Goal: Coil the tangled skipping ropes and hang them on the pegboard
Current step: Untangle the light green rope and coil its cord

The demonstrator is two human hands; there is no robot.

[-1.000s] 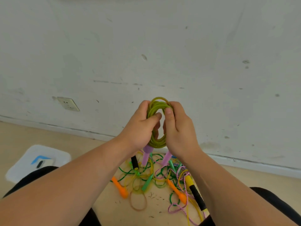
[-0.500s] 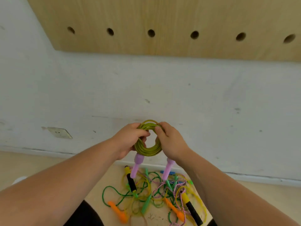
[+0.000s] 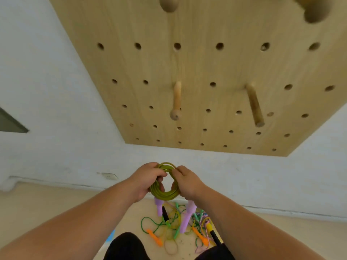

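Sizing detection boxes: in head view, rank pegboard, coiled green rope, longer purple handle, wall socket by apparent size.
Largest to smallest:
1. pegboard
2. coiled green rope
3. longer purple handle
4. wall socket
The socket sits farther from the camera than the handle, so that last pair is apparent size only.

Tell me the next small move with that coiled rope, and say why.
Probably lift the yellow-green coil toward the nearest wooden peg on the pegboard and slip its open centre over the tip. The left hand and right hand both grip the coil, it looks fully wound with its purple handles dangling, and that peg is bare and above the hands.
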